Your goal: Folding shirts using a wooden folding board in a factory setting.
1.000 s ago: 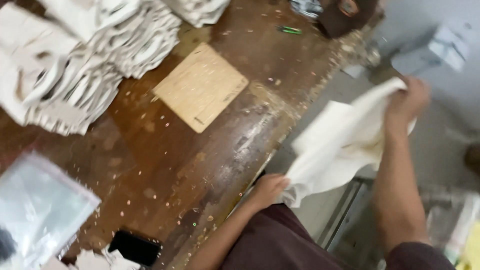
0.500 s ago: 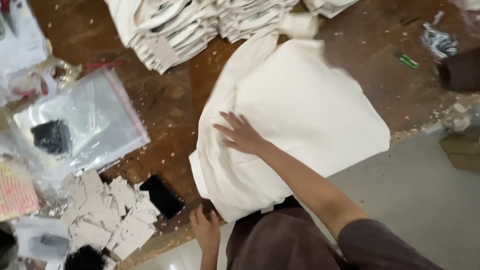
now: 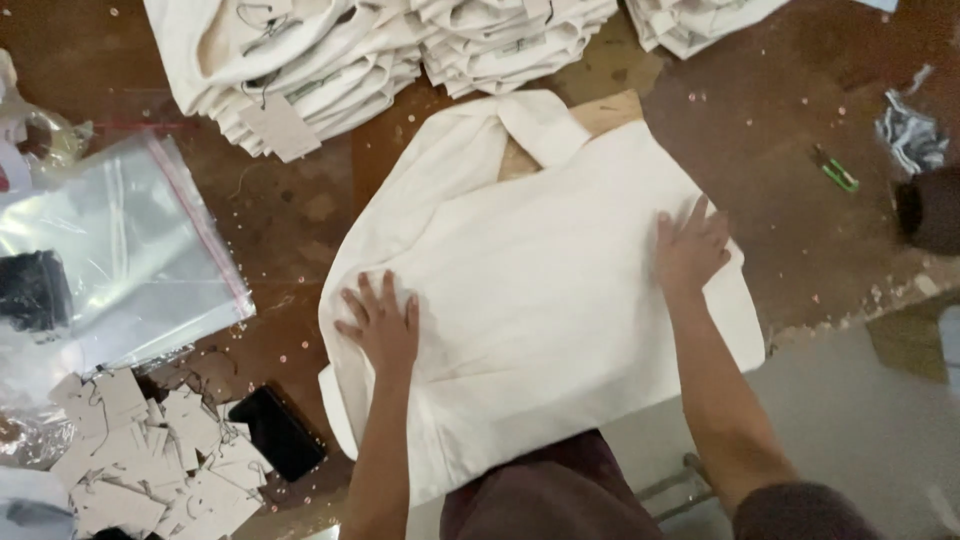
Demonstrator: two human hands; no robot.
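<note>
cream shirt (image 3: 540, 290) spread flat on brown table (image 3: 790, 170), collar end over board (image 3: 600, 115), near hem hanging off table edge. left hand (image 3: 383, 325) flat on shirt's left part, fingers spread, pinching nothing. right hand (image 3: 690, 248) flat near right edge, fingers spread, palm down. folded stacks (image 3: 330, 60) beyond collar. plastic bag (image 3: 120, 250) at left, paper tags (image 3: 140, 450) and phone (image 3: 277, 432) near left forearm.

Lying on table (image 3: 300, 215): garment (image 3: 540, 290) centred, stacks (image 3: 330, 50) behind, bag (image 3: 120, 260) left, phone (image 3: 277, 432) and tags (image 3: 140, 460) front-left.
</note>
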